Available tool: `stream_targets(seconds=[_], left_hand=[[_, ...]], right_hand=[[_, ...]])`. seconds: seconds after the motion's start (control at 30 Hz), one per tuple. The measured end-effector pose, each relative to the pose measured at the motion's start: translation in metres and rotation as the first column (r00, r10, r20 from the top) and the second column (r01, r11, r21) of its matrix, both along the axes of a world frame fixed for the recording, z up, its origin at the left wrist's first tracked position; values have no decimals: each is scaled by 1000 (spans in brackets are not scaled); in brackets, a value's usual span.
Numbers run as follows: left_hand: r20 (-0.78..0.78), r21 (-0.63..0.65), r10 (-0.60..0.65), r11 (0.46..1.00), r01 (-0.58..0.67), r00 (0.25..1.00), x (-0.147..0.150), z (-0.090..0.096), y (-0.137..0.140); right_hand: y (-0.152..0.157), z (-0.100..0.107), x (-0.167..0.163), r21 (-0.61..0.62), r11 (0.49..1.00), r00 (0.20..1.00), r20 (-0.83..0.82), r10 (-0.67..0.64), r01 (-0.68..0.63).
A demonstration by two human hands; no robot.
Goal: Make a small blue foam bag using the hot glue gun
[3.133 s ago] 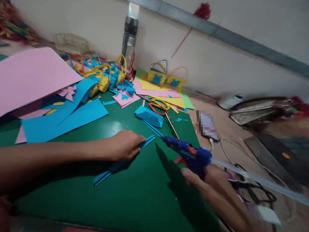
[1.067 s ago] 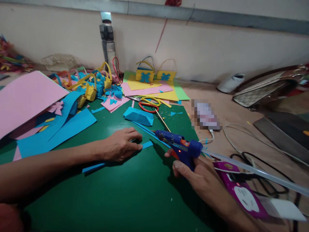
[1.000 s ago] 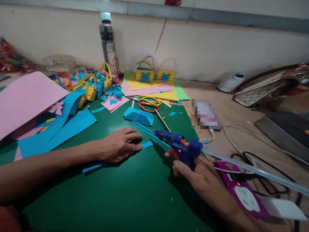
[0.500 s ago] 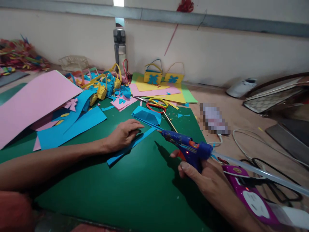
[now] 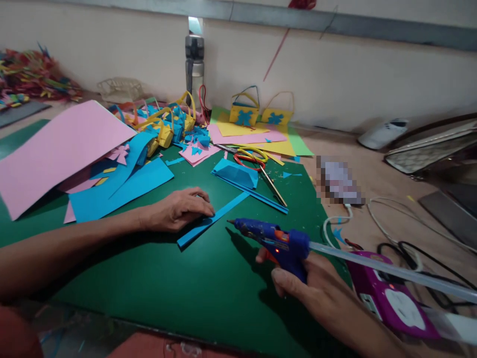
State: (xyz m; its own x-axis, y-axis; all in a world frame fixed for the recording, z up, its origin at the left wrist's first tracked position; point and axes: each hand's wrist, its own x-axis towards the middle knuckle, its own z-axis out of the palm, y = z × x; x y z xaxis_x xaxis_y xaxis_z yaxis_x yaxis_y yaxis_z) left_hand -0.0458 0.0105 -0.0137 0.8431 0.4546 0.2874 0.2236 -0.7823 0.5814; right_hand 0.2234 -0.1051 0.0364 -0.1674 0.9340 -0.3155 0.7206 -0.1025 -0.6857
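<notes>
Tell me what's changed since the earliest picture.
The left hand has loosened its grip on the blue strip, which now lies on the green board, the fingers at its edge. The glue gun has swung left and toward the person, its nozzle off the second strip. The right hand still holds it. The folded blue piece and scissors stayed put.

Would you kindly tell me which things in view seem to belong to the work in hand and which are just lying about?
Apparently in use:
blue plastic glue gun, in the right hand
long blue paper strip, at the left hand

Probably lying about:
beige patterned handbag
grey-and-black bottle
white rounded object
</notes>
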Motion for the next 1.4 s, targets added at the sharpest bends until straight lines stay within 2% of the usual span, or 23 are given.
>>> stream_targets(seconds=[0.2,0.4,0.63,0.73,1.1,1.4], left_hand=[[-72,2,-46,999,46,996,-7,1,-2],[-73,45,-43,998,46,996,-5,-2,0],[-263,254,22,966,48,964,0,-2,1],[-288,306,47,951,45,956,1,-3,1],[-233,289,17,956,52,972,1,-6,3],[-247,299,38,954,39,968,1,-5,3]], right_hand=[[-9,0,-15,-86,994,998,-5,66,-66],[-10,1,-30,-96,993,998,-3,67,-66],[-6,6,-45,-32,999,999,34,16,-15],[-5,5,-47,-8,1000,999,34,0,1],[-2,-4,-43,38,996,990,116,78,-83],[-8,0,-51,-2,982,974,122,190,-191]])
